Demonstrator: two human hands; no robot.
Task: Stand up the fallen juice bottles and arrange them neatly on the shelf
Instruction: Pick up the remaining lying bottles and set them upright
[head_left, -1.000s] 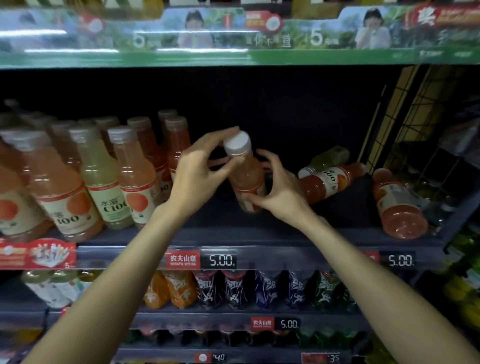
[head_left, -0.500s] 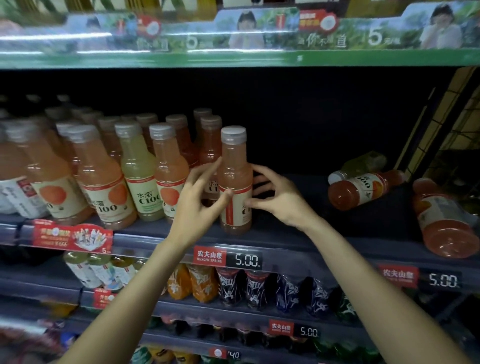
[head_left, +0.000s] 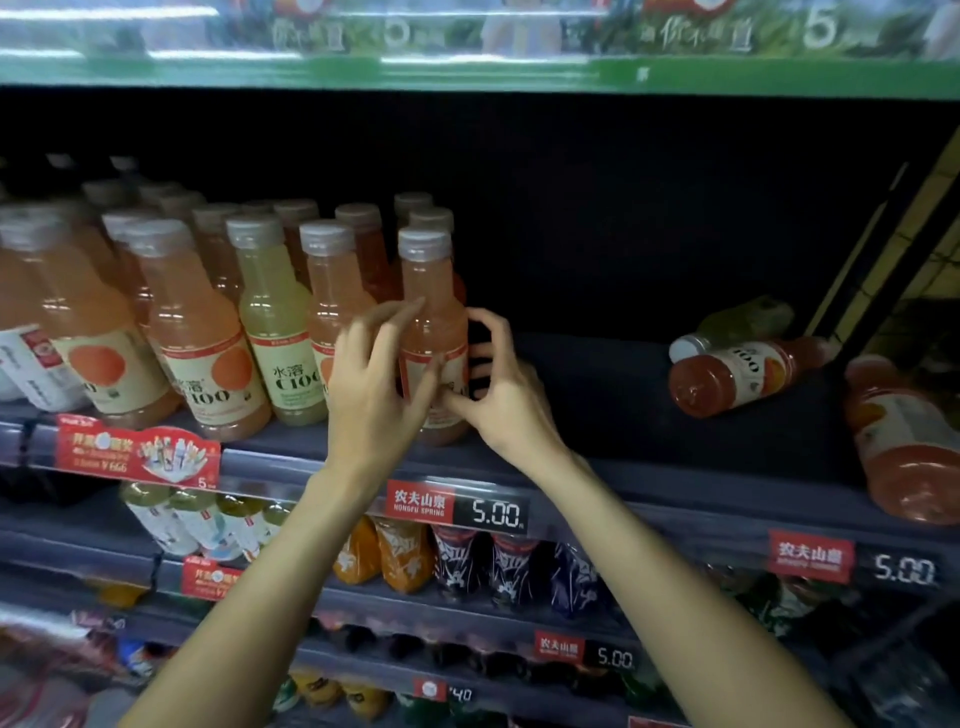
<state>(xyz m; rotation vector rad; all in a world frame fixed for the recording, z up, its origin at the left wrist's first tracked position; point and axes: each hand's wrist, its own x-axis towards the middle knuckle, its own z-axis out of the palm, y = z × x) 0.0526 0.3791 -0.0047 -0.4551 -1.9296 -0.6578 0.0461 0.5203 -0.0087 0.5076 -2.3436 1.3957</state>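
An orange juice bottle (head_left: 432, 291) with a grey cap stands upright at the front of the dark shelf (head_left: 597, 405), at the right end of the row of standing bottles (head_left: 208, 343). My left hand (head_left: 376, 384) curls round its left and front side at label height. My right hand (head_left: 501, 400) holds its right side, thumb on the label. Further right lie three fallen bottles: a red-orange one (head_left: 748, 376) on its side, a pale green one (head_left: 743, 322) behind it, and an orange one (head_left: 906, 447) at the shelf's right end.
Bare dark shelf lies between the held bottle and the fallen ones. A price rail (head_left: 491, 512) runs along the shelf front. Lower shelves hold dark and orange drink bottles (head_left: 457, 566). A wire rack (head_left: 930, 249) borders the right side.
The bottle, held tilted in the air one second ago, now stands on the shelf beside the row. Both hands have slid down from cap and body to its label.
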